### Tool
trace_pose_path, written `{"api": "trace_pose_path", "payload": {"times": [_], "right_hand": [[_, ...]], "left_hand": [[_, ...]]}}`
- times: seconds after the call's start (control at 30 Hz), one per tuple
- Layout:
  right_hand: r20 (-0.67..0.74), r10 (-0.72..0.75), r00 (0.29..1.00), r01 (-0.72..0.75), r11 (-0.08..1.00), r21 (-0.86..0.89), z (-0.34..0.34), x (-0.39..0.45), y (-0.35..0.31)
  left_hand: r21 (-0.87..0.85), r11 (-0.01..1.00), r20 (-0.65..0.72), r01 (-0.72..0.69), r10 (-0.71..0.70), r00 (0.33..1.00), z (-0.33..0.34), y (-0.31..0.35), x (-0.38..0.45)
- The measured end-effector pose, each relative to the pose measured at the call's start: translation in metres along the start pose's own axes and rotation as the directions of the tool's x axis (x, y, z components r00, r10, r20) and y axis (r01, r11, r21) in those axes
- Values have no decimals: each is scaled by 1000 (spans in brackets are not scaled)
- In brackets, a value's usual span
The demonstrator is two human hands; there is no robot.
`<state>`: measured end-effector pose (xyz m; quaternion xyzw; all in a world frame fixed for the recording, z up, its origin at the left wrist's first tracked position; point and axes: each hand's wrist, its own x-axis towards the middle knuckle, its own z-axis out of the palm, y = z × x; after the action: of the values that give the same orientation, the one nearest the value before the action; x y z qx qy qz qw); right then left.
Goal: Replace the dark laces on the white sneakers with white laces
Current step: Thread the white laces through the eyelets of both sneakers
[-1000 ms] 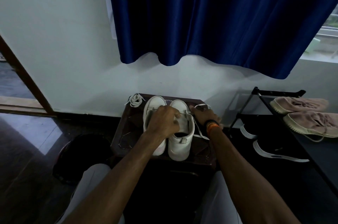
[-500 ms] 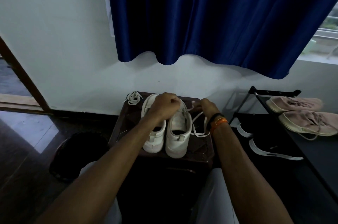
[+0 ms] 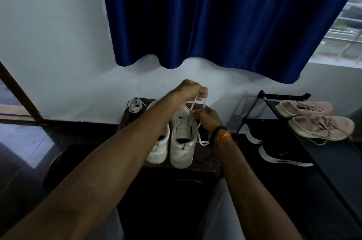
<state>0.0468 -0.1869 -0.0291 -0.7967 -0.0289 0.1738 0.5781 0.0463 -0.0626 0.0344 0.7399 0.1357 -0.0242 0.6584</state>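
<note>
Both hands [image 3: 193, 92] [image 3: 208, 117] gripping white lace [image 3: 193, 105]

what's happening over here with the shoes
A person is lacing a pair of white sneakers that stand on a dark stool. The left hand is raised, pulling a white lace upward, while the right hand pinches it low at the right sneaker. A spare bundled lace lies on the stool's far left corner.

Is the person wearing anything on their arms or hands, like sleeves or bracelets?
No sleeves show: both forearms are bare right up to the frame edge. The left hand wears nothing. Just below the right hand, the wrist carries a black band and beside it a thin orange thread band.
</note>
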Motion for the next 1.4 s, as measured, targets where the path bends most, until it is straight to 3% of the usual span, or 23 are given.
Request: {"api": "trace_pose_path", "payload": {"times": [0.1, 0.23, 0.33, 0.5, 0.6, 0.77, 0.87, 0.93, 1.03, 1.1, 1.2, 1.3, 1.4], "right_hand": [[-92, 59, 994, -60, 998, -3, -10, -1, -1], [-58, 104, 993, -78, 935, 345, -15, -8, -29], [-21, 100, 995, -75, 857, 509, -25, -5, -44], [137, 147, 980, -197, 576, 794, -39, 0, -59], [99, 162, 982, -162, 438, 884, -46, -2, -71], [-47, 201, 979, -53, 467, 883, -63, 16, -71], [-261, 224, 939, 77, 604, 793, -72, 24, -73], [-350, 164, 922, 120, 738, 664, -69, 20, -77], [-221, -72, 973, 164, 888, 430, -50, 4, -76], [-73, -212, 975, 223, 948, 227, -33, -7, -71], [157, -335, 929, 350, 933, -79, -12, -14, -58], [270, -372, 888, 448, 834, -323, -4, -16, -45], [260, -363, 895, 444, 786, -430, -10, -16, -37]], "left_hand": [[-74, 993, 22, -93, 95, 995, -11, 23, -7], [-28, 974, 105, -227, 228, 968, -21, 41, -24], [67, 951, 200, -301, 282, 938, -27, 37, -34], [402, 884, 324, -239, 106, 940, -39, 5, -35], [554, 813, 336, -179, -22, 942, -40, -14, -34], [685, 710, 307, -163, -79, 948, -45, -32, -32], [718, 671, 352, -185, -120, 928, -47, -35, -34], [693, 693, 375, -199, -111, 921, -50, -34, -37], [497, 851, 273, -171, 33, 961, -50, -30, -36], [224, 969, 156, -107, 73, 985, -43, -22, -33], [-149, 989, 161, 18, 6, 987, -29, -10, -31], [-105, 994, 115, -28, 40, 993, -26, -10, -30], [-107, 993, -17, -40, 39, 999, -29, -17, -24]]}}
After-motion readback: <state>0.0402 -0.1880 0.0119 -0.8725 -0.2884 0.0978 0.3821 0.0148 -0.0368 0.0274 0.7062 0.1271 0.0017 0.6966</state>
